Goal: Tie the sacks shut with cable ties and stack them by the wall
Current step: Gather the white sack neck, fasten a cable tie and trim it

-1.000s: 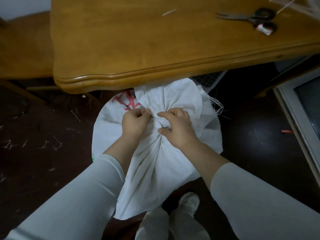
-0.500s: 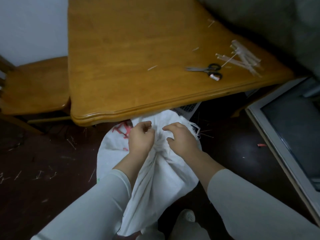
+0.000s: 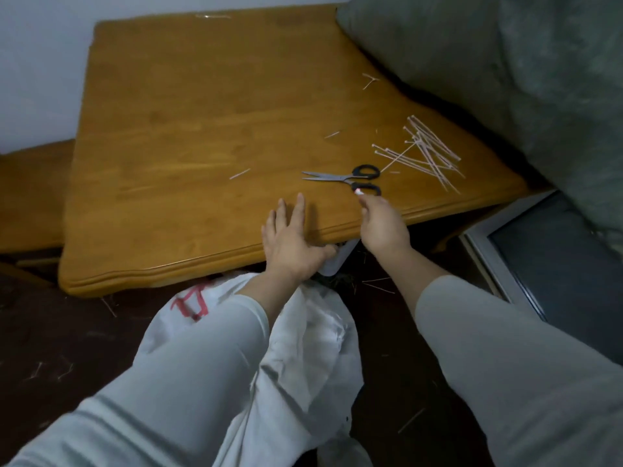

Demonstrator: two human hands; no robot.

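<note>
While the white woven sack (image 3: 303, 348) lies on the floor: top looks loose, by the brown wooden bench (image 3: 202, 129).
Left hand (image 3: 293, 241): flat on the bench edge, empty.
Right hand (image 3: 382, 227): fingers out, empty, near black-handled scissors (image 3: 350, 176).
Tip: pick one thin white cable tie (image 3: 428, 153) from the pile.

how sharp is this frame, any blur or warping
Head view: dim, even light; the left hand and right hand are slightly blurred, the sleeves softer; the scissors and cable ties read fairly sharp; the wide lens bows the table along its near edge.
</note>
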